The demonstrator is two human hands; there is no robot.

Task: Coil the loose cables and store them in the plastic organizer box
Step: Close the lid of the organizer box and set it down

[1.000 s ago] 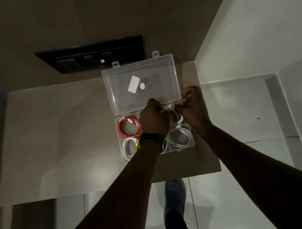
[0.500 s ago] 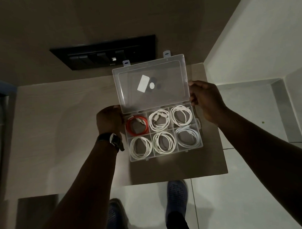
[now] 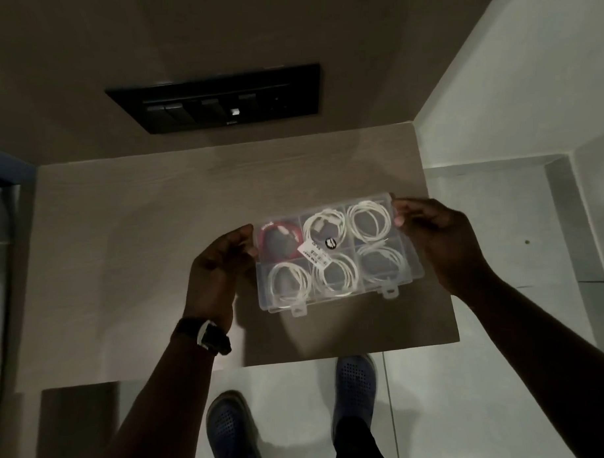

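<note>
The clear plastic organizer box (image 3: pixel 339 251) lies on the pale wooden table (image 3: pixel 140 234) with its transparent lid down over the six compartments. The left hand (image 3: pixel 219 266) has its fingers (image 3: pixel 241 239) bent against the box's left end, and the right hand (image 3: pixel 441 237) pinches the far right corner between the fingers (image 3: pixel 401 208) and thumb. To finish well, I think both hands should press the lid flat and then snap the two small front latches (image 3: pixel 344 301), which seem not yet closed. Just beside the left fingers sits the coiled red cable (image 3: pixel 279 243); the other five compartments each hold a coiled white cable (image 3: pixel 368 219).
</note>
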